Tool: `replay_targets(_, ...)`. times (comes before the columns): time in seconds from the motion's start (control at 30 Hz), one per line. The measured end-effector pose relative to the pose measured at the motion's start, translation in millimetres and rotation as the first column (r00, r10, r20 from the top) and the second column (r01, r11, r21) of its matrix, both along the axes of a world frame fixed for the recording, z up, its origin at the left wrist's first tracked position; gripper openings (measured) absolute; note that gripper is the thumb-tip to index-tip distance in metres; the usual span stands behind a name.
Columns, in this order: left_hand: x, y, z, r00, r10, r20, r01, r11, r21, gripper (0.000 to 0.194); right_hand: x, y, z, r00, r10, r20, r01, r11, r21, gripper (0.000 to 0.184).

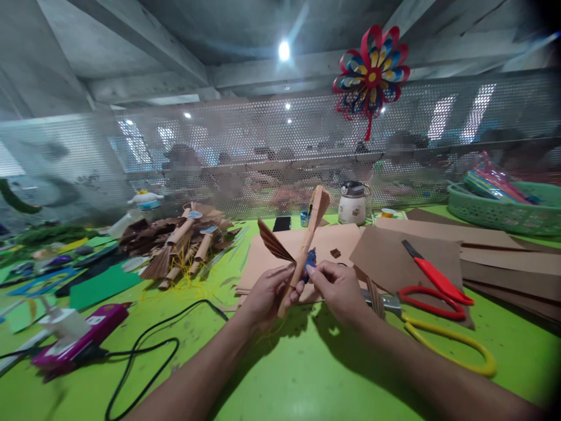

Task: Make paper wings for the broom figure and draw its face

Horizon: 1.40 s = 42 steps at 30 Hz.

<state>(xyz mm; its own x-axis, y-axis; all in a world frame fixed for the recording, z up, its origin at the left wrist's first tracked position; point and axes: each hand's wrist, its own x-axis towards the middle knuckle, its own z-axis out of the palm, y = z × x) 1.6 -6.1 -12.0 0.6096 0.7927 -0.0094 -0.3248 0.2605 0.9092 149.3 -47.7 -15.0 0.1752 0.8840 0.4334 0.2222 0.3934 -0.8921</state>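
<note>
My left hand [266, 293] is closed around a rolled brown paper tube [304, 245], held tilted above the green table. A pleated paper fan [277, 241] sticks out to the tube's left, and another pleated piece [322, 200] flares at its top. My right hand [339, 287] pinches a small dark blue piece [310, 258] against the tube's right side; its exact kind is hard to make out. Yellow string hangs from the tube's lower end. Beside my right wrist lie yellow-handled scissors [451, 339] and red-handled scissors [438, 292].
Brown paper sheets [272, 257] lie behind my hands and to the right. Similar paper rolls with fans [193, 240] are heaped at left. A purple power strip [87, 336] with a black cable [144, 333], a jug-shaped bottle [352, 204] and a green basket [504, 204] stand around.
</note>
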Motion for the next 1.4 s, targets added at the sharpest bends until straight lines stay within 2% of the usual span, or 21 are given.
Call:
replay_targets(0.4,0.5,0.2,1.6,0.999,0.011,0.034,-0.009,0.998,-0.062,0.024,0.6,0.8,0.6,1.000,-0.005,0.020,0.005,1.000,0.004,0.036)
replay_targets(0.63,-1.1,-0.4,2.8,1.000,0.021,0.024,-0.020,1.000,-0.017,0.021,0.9,1.6,-0.8,1.000,-0.018,0.021,0.018,1.000,0.022,0.032)
replay_targets(0.9,0.8,-0.6,2.2,0.999,0.029,-0.016,-0.029,0.999,0.030,0.021,2.2,-1.7,5.6,0.999,-0.039,0.000,0.039,0.997,0.070,0.019)
replay_targets(1.17,2.0,0.8,3.6,0.997,0.057,-0.060,-0.058,0.998,-0.026,0.019,4.5,2.4,2.1,0.996,-0.073,0.043,0.069,0.994,0.085,0.018)
replay_targets(1.4,3.1,0.7,3.2,0.995,0.086,-0.057,-0.089,0.995,-0.048,0.018,5.2,2.9,-0.7,0.997,-0.048,0.064,0.042,0.996,0.081,0.017)
